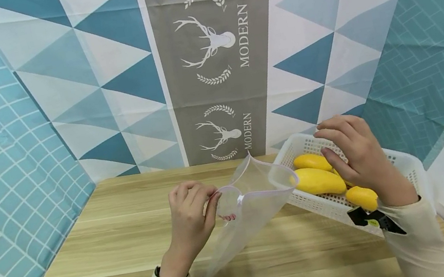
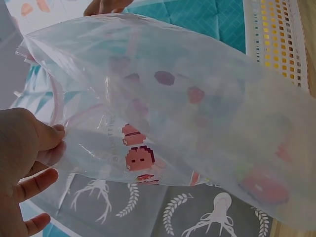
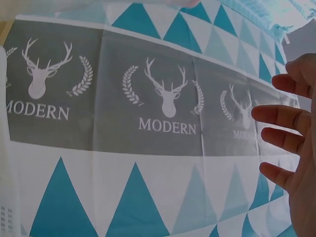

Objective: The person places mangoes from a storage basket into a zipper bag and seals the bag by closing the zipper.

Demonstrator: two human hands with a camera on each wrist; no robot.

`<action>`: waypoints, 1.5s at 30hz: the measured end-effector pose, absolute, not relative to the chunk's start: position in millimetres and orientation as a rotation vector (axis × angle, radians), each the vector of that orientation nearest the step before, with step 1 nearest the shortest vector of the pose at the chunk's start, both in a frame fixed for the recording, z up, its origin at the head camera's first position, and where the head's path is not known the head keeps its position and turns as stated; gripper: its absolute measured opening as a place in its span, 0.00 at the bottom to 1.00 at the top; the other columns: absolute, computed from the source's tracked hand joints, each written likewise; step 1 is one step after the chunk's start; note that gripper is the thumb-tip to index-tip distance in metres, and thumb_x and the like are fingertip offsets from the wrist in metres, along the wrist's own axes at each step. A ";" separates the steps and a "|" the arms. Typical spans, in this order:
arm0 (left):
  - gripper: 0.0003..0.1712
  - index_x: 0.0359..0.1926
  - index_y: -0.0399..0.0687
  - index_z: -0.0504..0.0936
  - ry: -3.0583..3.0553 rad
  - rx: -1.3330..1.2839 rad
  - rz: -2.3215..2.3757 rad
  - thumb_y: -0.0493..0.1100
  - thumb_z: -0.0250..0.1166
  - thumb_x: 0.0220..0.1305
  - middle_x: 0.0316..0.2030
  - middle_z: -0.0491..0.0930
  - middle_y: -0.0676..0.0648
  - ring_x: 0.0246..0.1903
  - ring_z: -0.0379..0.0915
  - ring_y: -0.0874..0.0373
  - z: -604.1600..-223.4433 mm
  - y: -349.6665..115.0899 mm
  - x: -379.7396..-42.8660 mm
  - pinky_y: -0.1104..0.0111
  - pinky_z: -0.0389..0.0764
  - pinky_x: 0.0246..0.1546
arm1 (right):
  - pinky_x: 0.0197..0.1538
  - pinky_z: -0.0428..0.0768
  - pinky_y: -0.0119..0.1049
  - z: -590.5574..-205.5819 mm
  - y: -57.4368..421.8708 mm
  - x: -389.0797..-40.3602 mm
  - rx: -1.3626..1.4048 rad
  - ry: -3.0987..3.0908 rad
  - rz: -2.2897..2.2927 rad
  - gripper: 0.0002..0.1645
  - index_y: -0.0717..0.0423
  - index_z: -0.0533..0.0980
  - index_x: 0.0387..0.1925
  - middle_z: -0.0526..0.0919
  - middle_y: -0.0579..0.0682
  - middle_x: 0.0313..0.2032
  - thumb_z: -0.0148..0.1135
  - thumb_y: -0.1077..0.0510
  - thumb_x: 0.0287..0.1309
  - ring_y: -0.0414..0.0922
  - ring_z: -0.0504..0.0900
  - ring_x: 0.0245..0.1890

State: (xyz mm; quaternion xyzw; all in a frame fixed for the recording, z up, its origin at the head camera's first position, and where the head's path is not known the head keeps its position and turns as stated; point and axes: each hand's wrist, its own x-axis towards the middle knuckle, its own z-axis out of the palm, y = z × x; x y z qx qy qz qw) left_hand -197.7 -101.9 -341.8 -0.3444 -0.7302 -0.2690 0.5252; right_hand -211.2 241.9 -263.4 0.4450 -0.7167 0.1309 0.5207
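left hand [image 1: 188, 218] pinches the bag [image 1: 248, 218] — between both hands — right hand [image 1: 359, 154] loosely spread

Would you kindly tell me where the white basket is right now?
In the head view, the white basket stands on the table at right, partly behind the right hand and beside the plastic bag.

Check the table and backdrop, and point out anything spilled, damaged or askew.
Nothing looks spilled or damaged. On the backdrop, lettering runs sideways in the head view, which looks odd, and the basket sits askew to the back edge of the table. The bag slants, but the left hand holds it.
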 end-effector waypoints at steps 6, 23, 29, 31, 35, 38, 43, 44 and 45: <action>0.20 0.31 0.41 0.81 -1.748 -0.824 -0.638 0.48 0.54 0.77 0.27 0.81 0.48 0.38 0.74 0.46 -342.5 -101.4 -198.0 0.48 0.65 0.42 | 0.50 0.64 0.57 -260.2 252.7 -218.8 1.077 -1.780 0.275 0.24 0.66 0.76 0.46 0.79 0.64 0.44 0.44 0.49 0.76 0.64 0.72 0.45; 0.19 0.31 0.41 0.80 -1.750 -0.824 -0.640 0.48 0.54 0.77 0.27 0.80 0.48 0.38 0.74 0.46 -342.1 -101.1 -197.7 0.47 0.65 0.44 | 0.50 0.68 0.60 -270.1 277.5 -243.8 1.121 -1.961 0.138 0.28 0.63 0.77 0.47 0.79 0.61 0.45 0.39 0.45 0.78 0.62 0.74 0.46; 0.19 0.31 0.41 0.80 -1.752 -0.825 -0.639 0.48 0.54 0.77 0.27 0.80 0.48 0.38 0.73 0.46 -342.5 -100.5 -197.8 0.46 0.65 0.44 | 0.52 0.68 0.60 -276.3 286.2 -251.0 1.132 -2.076 0.085 0.32 0.63 0.76 0.49 0.79 0.60 0.46 0.35 0.42 0.78 0.62 0.74 0.48; 0.19 0.31 0.41 0.80 -1.753 -0.825 -0.640 0.48 0.54 0.77 0.26 0.79 0.49 0.38 0.74 0.46 -342.7 -100.3 -197.7 0.46 0.65 0.44 | 0.52 0.68 0.60 -279.3 288.8 -253.7 1.140 -2.097 0.054 0.33 0.62 0.76 0.49 0.79 0.60 0.46 0.34 0.41 0.78 0.62 0.75 0.48; 0.19 0.31 0.42 0.80 -1.754 -0.827 -0.642 0.48 0.54 0.77 0.26 0.79 0.49 0.38 0.74 0.46 -343.2 -100.1 -197.3 0.47 0.65 0.45 | 0.51 0.70 0.60 -285.9 293.3 -258.2 1.161 -2.129 -0.002 0.34 0.61 0.76 0.50 0.79 0.59 0.45 0.31 0.41 0.78 0.61 0.75 0.47; 0.19 0.31 0.42 0.80 -1.757 -0.829 -0.642 0.48 0.54 0.77 0.27 0.80 0.49 0.39 0.74 0.46 -343.5 -100.1 -197.2 0.47 0.65 0.45 | 0.52 0.70 0.59 -291.3 295.8 -261.7 1.177 -2.176 -0.029 0.28 0.60 0.76 0.51 0.79 0.58 0.46 0.38 0.44 0.78 0.60 0.75 0.48; 0.19 0.31 0.41 0.80 -1.760 -0.832 -0.637 0.48 0.54 0.77 0.27 0.81 0.48 0.38 0.74 0.46 -343.9 -99.6 -197.1 0.47 0.65 0.45 | 0.54 0.70 0.59 -302.6 300.8 -267.2 1.175 -2.284 -0.061 0.17 0.58 0.76 0.52 0.79 0.57 0.47 0.60 0.55 0.64 0.59 0.74 0.51; 0.19 0.31 0.41 0.80 -1.760 -0.831 -0.636 0.48 0.54 0.77 0.27 0.81 0.48 0.38 0.74 0.46 -343.8 -99.5 -197.0 0.47 0.65 0.45 | 0.54 0.70 0.59 -305.2 301.6 -268.4 1.170 -2.305 -0.070 0.18 0.58 0.76 0.52 0.79 0.57 0.48 0.63 0.58 0.60 0.59 0.74 0.51; 0.19 0.31 0.41 0.80 -1.759 -0.831 -0.636 0.48 0.54 0.77 0.27 0.81 0.48 0.38 0.74 0.46 -343.7 -99.4 -197.1 0.47 0.65 0.45 | 0.54 0.69 0.59 -307.4 302.5 -269.3 1.170 -2.321 -0.075 0.19 0.58 0.76 0.52 0.79 0.57 0.48 0.63 0.58 0.61 0.59 0.74 0.51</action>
